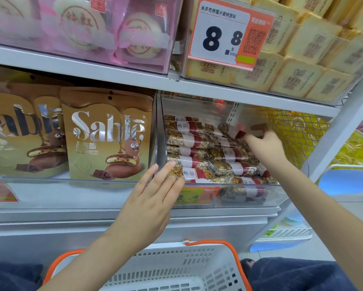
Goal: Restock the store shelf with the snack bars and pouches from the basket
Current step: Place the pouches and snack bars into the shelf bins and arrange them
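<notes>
A shop: stocked shelves (92, 72) (price tag (229, 32) reads 8.8).

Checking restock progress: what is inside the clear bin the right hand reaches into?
The clear bin holds stacked snack bars in clear wrappers with white-and-red bands. The right hand holds one bar above the pile. The bin's floor and lower layers are covered by the bars.

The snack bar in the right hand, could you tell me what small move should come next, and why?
Probably lower it onto the top of the stack and let go. The right hand holds the snack bar tilted just above the bars piled in the clear bin, while the left hand rests straight fingers against the pile's front, seemingly steadying it.
</notes>
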Available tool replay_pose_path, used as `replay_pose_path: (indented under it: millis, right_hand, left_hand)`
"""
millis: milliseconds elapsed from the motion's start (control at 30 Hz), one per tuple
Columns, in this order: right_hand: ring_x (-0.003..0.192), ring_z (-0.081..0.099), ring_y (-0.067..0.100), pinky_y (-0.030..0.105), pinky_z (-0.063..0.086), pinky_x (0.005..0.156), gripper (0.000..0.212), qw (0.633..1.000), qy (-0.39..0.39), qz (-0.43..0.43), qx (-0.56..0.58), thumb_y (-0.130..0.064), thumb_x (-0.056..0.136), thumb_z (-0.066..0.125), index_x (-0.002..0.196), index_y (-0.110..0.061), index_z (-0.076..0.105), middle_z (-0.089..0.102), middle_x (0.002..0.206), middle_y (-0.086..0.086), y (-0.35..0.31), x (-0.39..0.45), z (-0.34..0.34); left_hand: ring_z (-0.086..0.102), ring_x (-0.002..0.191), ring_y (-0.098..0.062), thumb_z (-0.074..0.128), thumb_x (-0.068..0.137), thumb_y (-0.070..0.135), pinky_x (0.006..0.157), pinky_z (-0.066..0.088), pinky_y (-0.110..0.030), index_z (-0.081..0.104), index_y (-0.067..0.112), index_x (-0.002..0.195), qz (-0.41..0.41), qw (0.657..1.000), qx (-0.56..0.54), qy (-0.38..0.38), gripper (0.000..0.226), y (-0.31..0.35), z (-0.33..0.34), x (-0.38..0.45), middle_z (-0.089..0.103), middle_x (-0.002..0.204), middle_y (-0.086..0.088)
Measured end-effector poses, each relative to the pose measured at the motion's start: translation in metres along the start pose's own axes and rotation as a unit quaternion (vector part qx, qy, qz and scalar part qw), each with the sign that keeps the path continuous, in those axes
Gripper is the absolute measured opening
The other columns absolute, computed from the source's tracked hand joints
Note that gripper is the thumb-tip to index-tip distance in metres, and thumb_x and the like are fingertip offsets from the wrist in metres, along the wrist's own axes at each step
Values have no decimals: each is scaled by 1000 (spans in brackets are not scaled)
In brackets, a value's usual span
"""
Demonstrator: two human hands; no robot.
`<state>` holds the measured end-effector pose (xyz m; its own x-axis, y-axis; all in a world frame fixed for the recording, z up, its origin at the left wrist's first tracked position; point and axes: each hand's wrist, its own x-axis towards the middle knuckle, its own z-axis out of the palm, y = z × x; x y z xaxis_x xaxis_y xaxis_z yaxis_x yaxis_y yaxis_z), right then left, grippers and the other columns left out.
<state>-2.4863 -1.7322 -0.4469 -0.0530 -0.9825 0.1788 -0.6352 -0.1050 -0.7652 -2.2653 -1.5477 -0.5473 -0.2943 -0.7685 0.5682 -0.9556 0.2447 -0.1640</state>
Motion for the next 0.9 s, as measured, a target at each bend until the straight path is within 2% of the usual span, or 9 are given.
replay_pose_path:
  millis: [100,167,233,267,333,467,600,733,900]
  right_hand:
    - [88,59,9,31,48,78,58,997,-36,-72,-16,-48,73,73,120,-23,49,60,101,-7,16,-19,-21]
    - [93,61,11,35,52,85,58,987,-118,-102,-24,-27,74,77,125,-22,51,64,106,-5,29,-26,-32]
    - [87,60,0,25,51,78,52,965,-179,-154,-113,-7,76,72,119,-32,57,64,111,-7,39,-29,-35]
    - [80,58,-7,15,47,71,51,953,-193,-172,-156,-8,77,71,118,-34,58,63,114,-9,40,-29,-34]
    - [77,55,-12,9,41,67,48,940,-203,-188,-201,-22,77,76,121,-32,57,61,116,-11,35,-28,-27]
    - [95,56,10,21,38,78,55,926,-178,-200,-266,-31,77,76,127,-21,57,64,118,0,12,-20,-15]
    - [106,54,10,20,37,85,48,935,-147,-231,-227,-27,84,70,130,-20,56,61,122,-4,-14,-26,-15]
    - [104,52,4,19,37,86,44,901,-269,-272,-203,-25,87,65,130,-25,55,57,117,-13,-38,-36,13]
    - [127,43,11,22,32,99,43,861,-361,-264,-241,-32,94,56,135,-27,47,47,141,-8,-43,-30,51]
  left_hand:
    - [30,138,-31,35,78,15,117,13,-46,44,5,130,-1,1000,0,-4,53,0,0,0,57,127,-10]
    - [30,138,-31,35,78,16,116,14,-46,44,5,130,-5,1000,-2,-5,54,0,0,0,57,127,-10]
    - [30,138,-31,35,78,15,116,15,-46,45,5,129,-7,1000,-2,-6,53,0,0,0,57,126,-10]
    - [30,138,-31,35,77,15,116,15,-46,44,5,129,-7,1000,0,-7,53,0,0,0,57,126,-11]
    - [30,138,-31,36,77,15,116,15,-46,44,5,129,-7,1000,1,-9,54,1,0,0,57,126,-11]
    - [30,138,-31,35,78,15,116,16,-46,44,5,130,-6,1000,0,-10,54,1,-1,0,57,127,-11]
    - [30,138,-30,36,78,15,116,15,-46,44,5,130,-1,1000,-1,-10,54,-1,-1,-1,56,128,-10]
    - [29,138,-30,36,78,15,117,14,-46,45,5,131,-3,1000,0,-14,54,-1,-1,0,56,128,-10]
    - [30,138,-30,36,79,14,116,16,-46,45,5,132,3,1000,-2,-13,54,-2,-3,0,56,127,-10]
